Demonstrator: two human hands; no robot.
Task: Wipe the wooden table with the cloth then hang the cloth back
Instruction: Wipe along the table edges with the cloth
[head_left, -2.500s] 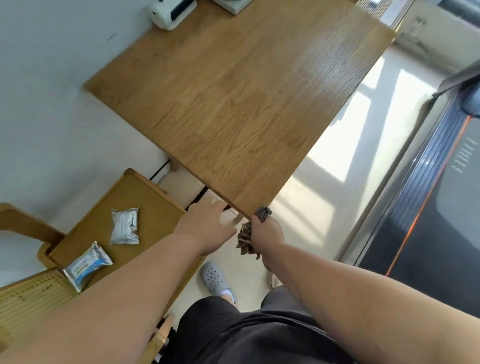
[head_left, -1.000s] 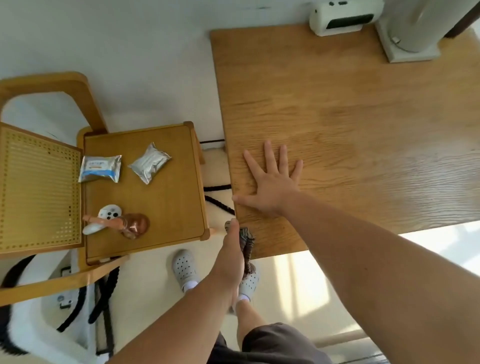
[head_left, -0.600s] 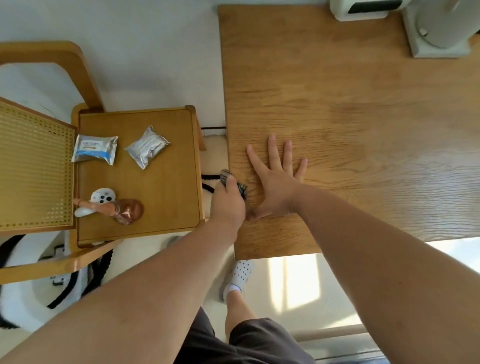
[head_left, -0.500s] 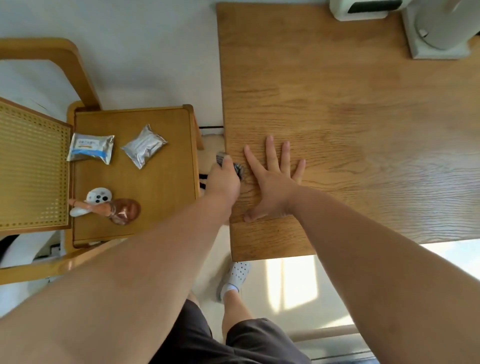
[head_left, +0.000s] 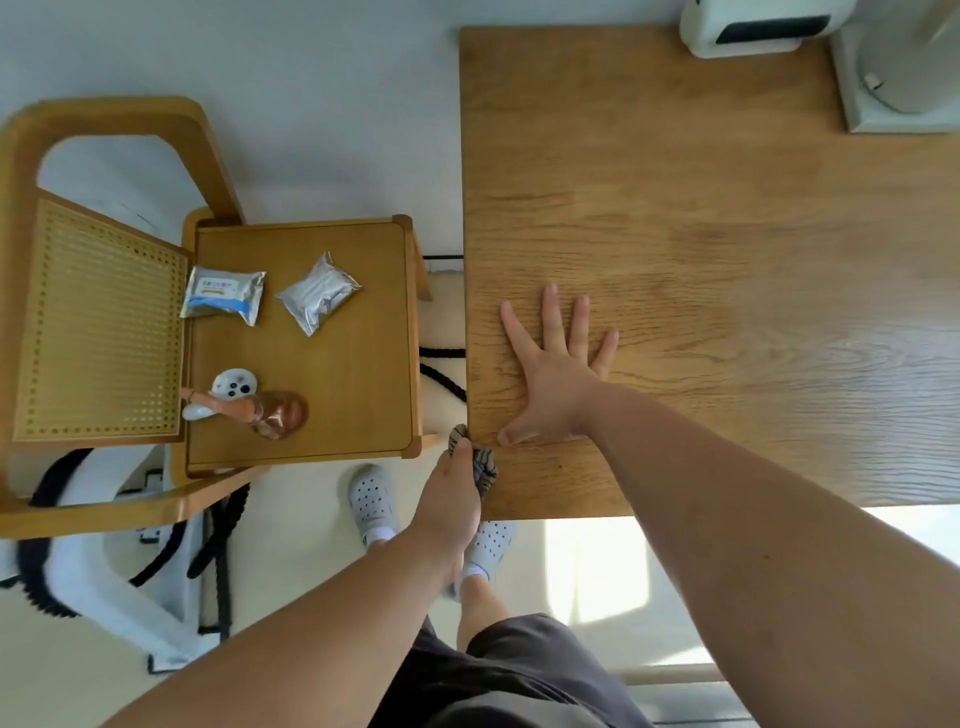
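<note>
The person stands at the near left corner of the wooden table. The left hand is closed around the cloth, a small dark striped bundle. The cloth is pressed against the left edge of the table, close to that near corner. Most of the cloth is hidden inside the fist; one piece comes out above the fingers, and a bigger piece shows at the right side of the hand, lying on the table top just inside the edge.

The right hand lies flat on the table with its fingers spread open and holds nothing. Its thumb points toward the cloth and ends just beside it; if they touch cannot be told.

Left of the table stands a small wooden side table. On it lie two foil packets and a small white controller. At the far edge of the table are a white device and a white base.
</note>
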